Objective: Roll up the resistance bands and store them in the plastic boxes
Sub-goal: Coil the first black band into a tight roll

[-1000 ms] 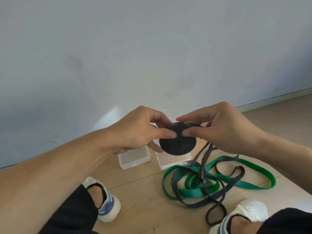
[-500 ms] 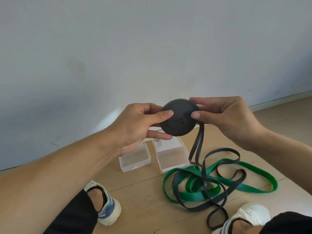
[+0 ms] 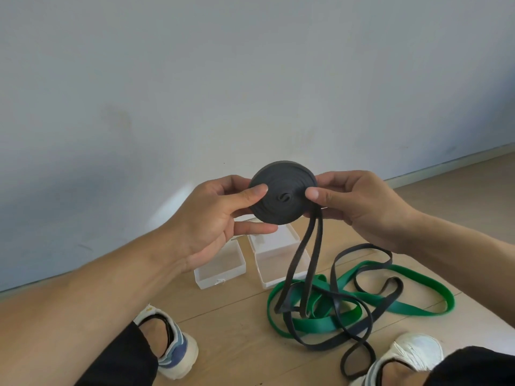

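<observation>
1. Both plastic boxes (image 3: 220, 267) (image 3: 278, 267) lie open-topped on floor, nothing inside; path down partly blocked by left hand (image 3: 214, 215) & black roll (image 3: 282, 192) above them
2. Black tail (image 3: 306, 260) hangs across right box's front
3. Green band (image 3: 395, 299) w/ black loops clutters floor right of boxes
4. Bare floor (image 3: 228, 324) in front of left box, between shoes (image 3: 174, 349) (image 3: 407, 355)

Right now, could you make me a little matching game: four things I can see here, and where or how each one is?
Things:
1. black coil
2. green band
3. boxes
4. left shoe

States:
A. lying loose on the floor
B. open, empty, by the wall
C. pinched between both hands
D. bottom of view, blue and white

Pairs: 1-C, 2-A, 3-B, 4-D
</observation>
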A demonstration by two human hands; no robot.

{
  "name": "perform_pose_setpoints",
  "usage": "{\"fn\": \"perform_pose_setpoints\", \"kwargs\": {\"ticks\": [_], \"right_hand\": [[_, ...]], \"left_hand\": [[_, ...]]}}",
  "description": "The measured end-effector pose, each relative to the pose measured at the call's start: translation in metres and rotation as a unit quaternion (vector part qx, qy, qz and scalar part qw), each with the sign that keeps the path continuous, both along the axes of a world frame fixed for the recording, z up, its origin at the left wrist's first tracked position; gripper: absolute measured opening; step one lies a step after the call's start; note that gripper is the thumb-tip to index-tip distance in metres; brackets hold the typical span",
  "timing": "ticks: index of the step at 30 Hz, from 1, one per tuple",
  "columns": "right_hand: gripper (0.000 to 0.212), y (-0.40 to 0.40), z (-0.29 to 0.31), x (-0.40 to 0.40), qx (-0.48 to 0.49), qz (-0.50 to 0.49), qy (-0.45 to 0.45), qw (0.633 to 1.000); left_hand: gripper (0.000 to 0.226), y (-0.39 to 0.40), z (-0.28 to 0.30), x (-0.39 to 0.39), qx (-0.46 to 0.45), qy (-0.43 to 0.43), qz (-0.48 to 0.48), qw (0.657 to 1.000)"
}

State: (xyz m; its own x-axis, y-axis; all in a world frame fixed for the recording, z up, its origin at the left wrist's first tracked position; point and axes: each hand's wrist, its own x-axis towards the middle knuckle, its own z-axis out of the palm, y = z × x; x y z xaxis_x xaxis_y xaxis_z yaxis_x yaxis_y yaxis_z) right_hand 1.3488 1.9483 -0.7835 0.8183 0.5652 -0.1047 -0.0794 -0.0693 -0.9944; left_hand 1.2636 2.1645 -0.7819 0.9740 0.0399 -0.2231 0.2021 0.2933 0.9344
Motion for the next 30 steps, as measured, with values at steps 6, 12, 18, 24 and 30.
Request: {"fn": "perform_pose_setpoints", "kwargs": {"ticks": [6,12,18,24,30], "right_hand": [[0.022,0.004,0.001,-0.008,-0.052,-0.031,-0.056,0.997],[0.013,0.007,0.015,-0.028,-0.332,0.092,-0.294,0.892],[0.024,0.010,0.014,-0.023,-0.241,0.041,-0.212,0.946],[0.030,0.006,0.017,-0.014,-0.246,0.008,-0.237,0.940],[0.029,0.003,0.012,-0.012,-0.182,-0.011,-0.175,0.968]], "left_hand": [[0.017,0.001,-0.007,-0.001,0.060,0.029,-0.045,0.997],[0.022,-0.005,-0.012,-0.005,0.480,-0.080,-0.104,0.867],[0.018,0.001,-0.006,0.003,0.368,-0.036,-0.091,0.924],[0.017,0.005,-0.006,0.004,0.251,-0.018,-0.035,0.967],[0.021,0.006,-0.008,0.001,0.181,0.004,-0.014,0.983]]}}
